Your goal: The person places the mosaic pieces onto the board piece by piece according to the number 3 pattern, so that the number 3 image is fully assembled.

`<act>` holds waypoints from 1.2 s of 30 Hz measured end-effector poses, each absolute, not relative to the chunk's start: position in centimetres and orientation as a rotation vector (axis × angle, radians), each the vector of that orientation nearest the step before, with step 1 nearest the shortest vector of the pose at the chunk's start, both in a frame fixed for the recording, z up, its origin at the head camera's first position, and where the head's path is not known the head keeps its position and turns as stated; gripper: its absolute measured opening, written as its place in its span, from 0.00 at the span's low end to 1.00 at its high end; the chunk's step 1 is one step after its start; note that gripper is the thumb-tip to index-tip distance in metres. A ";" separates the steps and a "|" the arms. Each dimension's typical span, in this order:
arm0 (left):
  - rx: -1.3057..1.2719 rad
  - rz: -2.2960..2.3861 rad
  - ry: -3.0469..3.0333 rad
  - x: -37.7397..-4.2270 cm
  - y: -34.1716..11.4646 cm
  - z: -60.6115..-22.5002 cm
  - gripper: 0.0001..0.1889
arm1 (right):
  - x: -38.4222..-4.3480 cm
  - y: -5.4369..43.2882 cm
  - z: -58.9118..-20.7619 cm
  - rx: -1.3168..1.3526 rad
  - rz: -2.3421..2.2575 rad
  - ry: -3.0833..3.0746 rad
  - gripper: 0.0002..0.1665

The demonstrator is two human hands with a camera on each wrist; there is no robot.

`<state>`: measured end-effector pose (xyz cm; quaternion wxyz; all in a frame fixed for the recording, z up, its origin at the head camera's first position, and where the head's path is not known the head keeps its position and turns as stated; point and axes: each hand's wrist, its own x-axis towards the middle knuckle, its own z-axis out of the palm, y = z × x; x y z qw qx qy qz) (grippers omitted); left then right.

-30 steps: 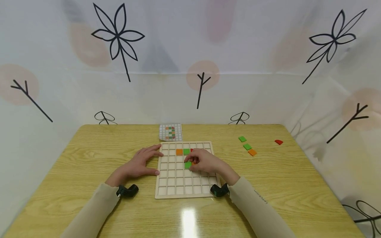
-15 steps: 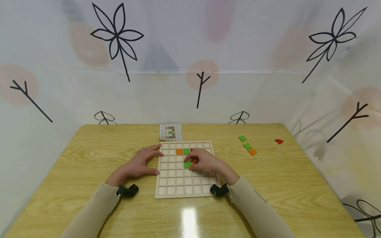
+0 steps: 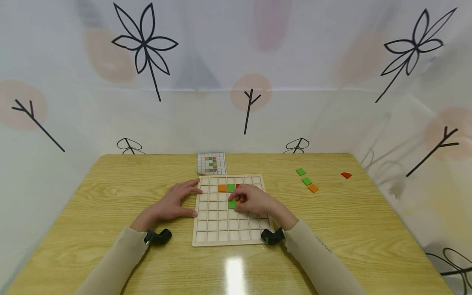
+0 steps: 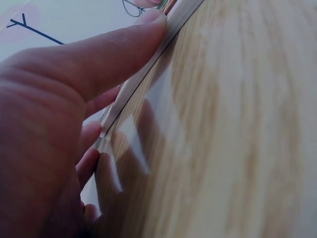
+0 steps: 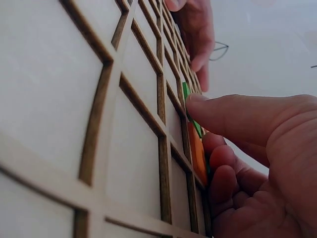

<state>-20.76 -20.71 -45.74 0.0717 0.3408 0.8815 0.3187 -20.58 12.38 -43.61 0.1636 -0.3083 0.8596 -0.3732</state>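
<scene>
In the head view, a pale wooden grid board (image 3: 217, 225) lies on the table. My left hand (image 3: 171, 205) rests at its left edge, fingers spread; in the left wrist view the thumb (image 4: 124, 49) lies along the rim. Over the middle of the board, my right hand (image 3: 254, 200) pinches a green square tile (image 3: 232, 204) between thumb and index finger. The right wrist view has that thumb on the green tile, beside an orange tile (image 5: 197, 153) in a neighbouring cell. Farther up the board sit an orange tile (image 3: 222, 188), a green tile (image 3: 230, 187) and a red piece (image 3: 237, 186), partly hidden by my hand.
Behind the board lies a printed pattern card (image 3: 211, 164) with a coloured grid. To the right on the table are two green tiles (image 3: 300, 171), an orange tile (image 3: 313, 188) and a red quarter-round piece (image 3: 346, 175). A patterned cloth (image 3: 236, 123) hangs behind the table.
</scene>
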 end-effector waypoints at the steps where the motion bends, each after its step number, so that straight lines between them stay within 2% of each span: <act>1: 1.030 0.960 2.651 -20.8 -20.7 -45.8 0.35 | -20.6 12.5 -43.6 -0.878 -1.076 2.449 0.14; 17: 1.041 0.969 2.646 -20.8 -20.6 -45.7 0.34 | -20.4 14.2 -43.8 -0.844 -1.234 2.516 0.14; 36: 1.074 0.951 2.662 -21.0 -20.8 -46.0 0.35 | -20.6 21.6 -43.8 -0.593 -1.247 2.755 0.12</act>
